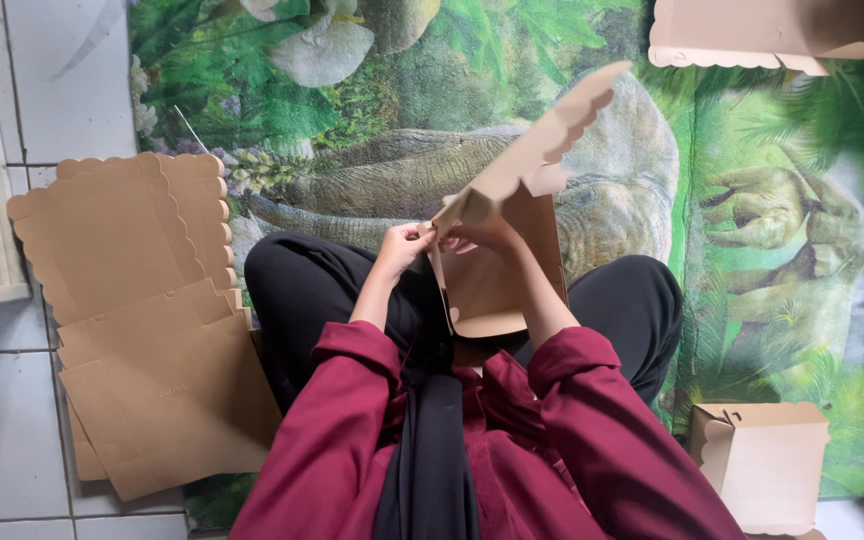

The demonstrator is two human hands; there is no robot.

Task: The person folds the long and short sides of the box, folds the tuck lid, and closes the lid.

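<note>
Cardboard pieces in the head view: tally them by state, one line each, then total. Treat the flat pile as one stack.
Cardboard box being folded, held in left hand and right hand: 1
Stack of flat box blanks on the floor at the left: 1
Folded boxes on the jungle mat: 2, lower right and top right
Total: 4

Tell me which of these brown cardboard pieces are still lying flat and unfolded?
The stack of flat cardboard sheets on the floor at the person's left. The piece in both hands is partly folded, and the box at lower right is already shaped.
</note>
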